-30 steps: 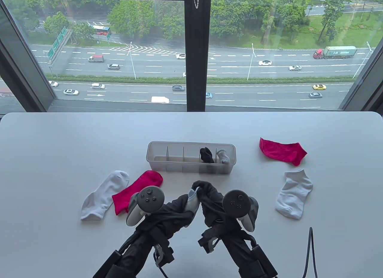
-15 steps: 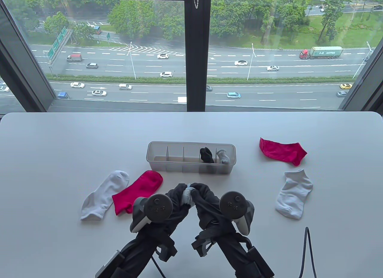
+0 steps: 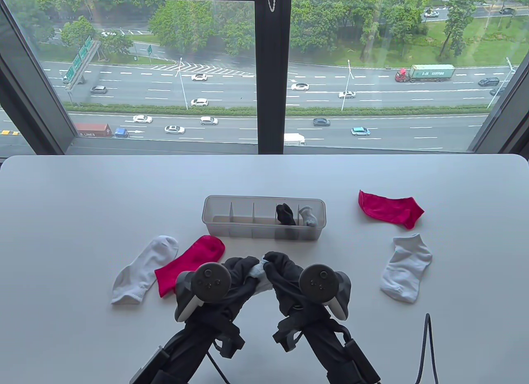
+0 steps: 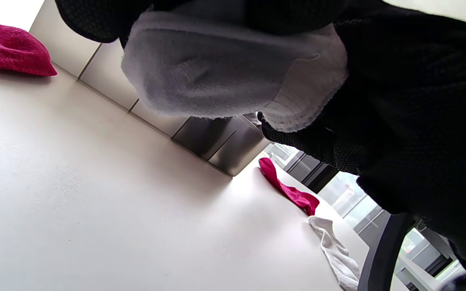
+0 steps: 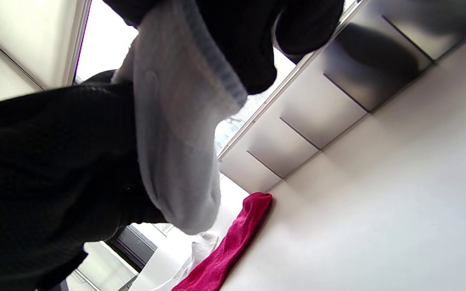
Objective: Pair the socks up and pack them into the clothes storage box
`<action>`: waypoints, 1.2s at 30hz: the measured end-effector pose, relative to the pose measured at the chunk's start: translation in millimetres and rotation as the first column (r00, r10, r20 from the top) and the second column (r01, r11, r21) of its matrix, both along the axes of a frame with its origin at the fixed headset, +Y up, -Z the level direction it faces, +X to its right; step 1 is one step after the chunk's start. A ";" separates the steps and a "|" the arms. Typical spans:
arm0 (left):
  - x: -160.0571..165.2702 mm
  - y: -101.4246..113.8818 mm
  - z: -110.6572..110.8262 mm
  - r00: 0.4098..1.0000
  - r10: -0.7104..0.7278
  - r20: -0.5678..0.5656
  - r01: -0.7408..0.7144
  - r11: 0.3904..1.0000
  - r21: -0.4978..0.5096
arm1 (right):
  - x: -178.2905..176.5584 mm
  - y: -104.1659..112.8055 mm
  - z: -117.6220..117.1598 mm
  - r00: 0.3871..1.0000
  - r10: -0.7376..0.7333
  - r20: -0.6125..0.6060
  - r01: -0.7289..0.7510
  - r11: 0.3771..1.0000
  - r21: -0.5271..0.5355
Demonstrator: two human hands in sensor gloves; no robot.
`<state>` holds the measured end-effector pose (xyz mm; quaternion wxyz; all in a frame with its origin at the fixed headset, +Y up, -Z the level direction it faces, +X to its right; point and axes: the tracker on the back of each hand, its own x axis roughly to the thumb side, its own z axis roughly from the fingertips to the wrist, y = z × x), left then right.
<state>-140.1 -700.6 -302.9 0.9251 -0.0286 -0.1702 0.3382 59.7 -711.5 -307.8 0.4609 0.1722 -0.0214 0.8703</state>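
Step in hand: rolling a pale grey sock pair [image 3: 257, 272] into a bundle, held above the table's near edge, just near of the storage box [image 3: 215, 225].
Left hand [image 3: 237, 272]: fingers curled round the bundle's left side.
Right hand [image 3: 283, 272]: fingers curled round its right side, pinching the cuff.
Next move, by judgement: tuck the cuff tight, then carry the bundle to a vacant compartment.
Box, left to right: three compartments bare; fourth holds a black bundle [image 3: 285, 214]; fifth a grey bundle [image 3: 309, 217].
Loose, left to right: white sock [image 3: 142, 270], red sock [image 3: 186, 263], red sock [image 3: 390, 208], white sock [image 3: 406, 267].
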 end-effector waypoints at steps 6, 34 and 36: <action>-10.7 0.5 -2.4 0.989 0.146 -0.028 -0.144 0.988 0.051 | 1.5 -11.8 -8.8 0.980 -0.035 -0.196 -0.002 0.982 -0.187; -5.4 -7.2 -9.9 0.959 0.211 0.187 -0.152 0.946 -0.288 | 14.3 -10.8 -15.1 0.971 0.139 -0.194 -0.157 0.984 -0.081; -7.8 -6.8 -8.0 0.972 0.193 0.136 -0.163 0.965 -0.205 | 11.2 -9.9 -14.1 0.970 0.141 -0.200 -0.162 0.983 -0.088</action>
